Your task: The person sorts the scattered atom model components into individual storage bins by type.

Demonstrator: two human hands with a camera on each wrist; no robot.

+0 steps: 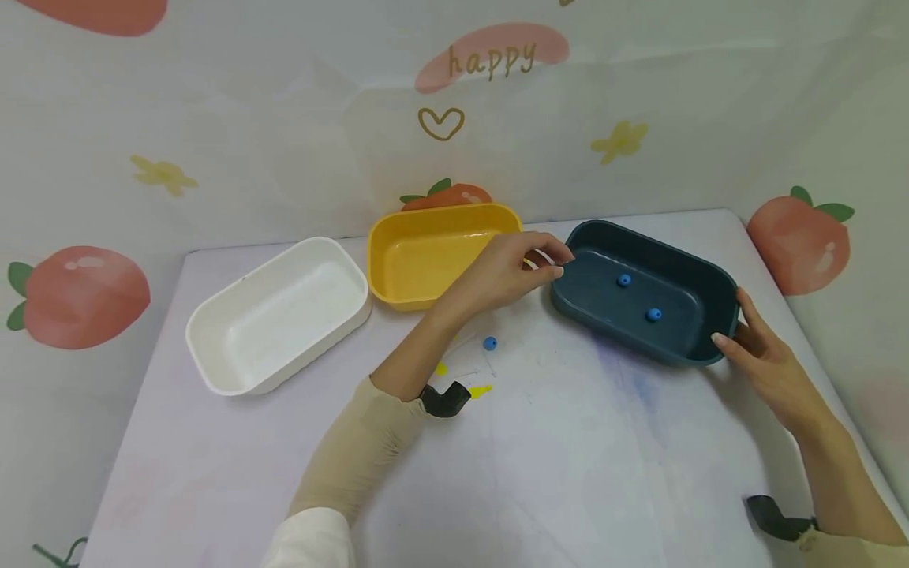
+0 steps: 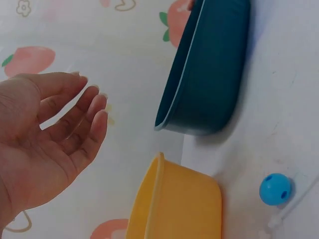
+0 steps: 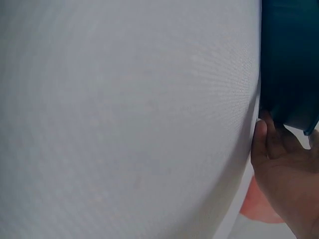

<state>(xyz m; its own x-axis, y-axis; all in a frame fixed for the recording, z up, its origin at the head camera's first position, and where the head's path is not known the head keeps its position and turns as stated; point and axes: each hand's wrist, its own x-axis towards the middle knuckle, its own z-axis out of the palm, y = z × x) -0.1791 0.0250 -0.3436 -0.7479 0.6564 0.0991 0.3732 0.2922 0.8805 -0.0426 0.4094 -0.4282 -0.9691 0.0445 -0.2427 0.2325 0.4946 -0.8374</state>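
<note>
My left hand (image 1: pixel 507 268) hovers at the left end of a dark teal basin (image 1: pixel 642 237), its fingers loosely bent. Nothing lies between those fingers in the left wrist view, where the palm (image 2: pixel 45 144) faces the camera. At the basin's right end, my right hand (image 1: pixel 774 371) holds the corner, thumb toward the front and fingers along the end wall; in the right wrist view its fingers (image 3: pixel 269 139) touch the outer wall. Inside the basin lie two blue beads, one farther back (image 1: pixel 624 280) and one nearer (image 1: pixel 654 315). Another blue bead (image 1: pixel 490 343) rests on the table.
A yellow basin (image 1: pixel 398 293) stands behind my left forearm, and a white basin (image 1: pixel 277 379) is to its left. Yellow patches (image 1: pixel 480 391) and thin pale lines show on the table beside my left wrist. A printed cloth wall rises behind the basins.
</note>
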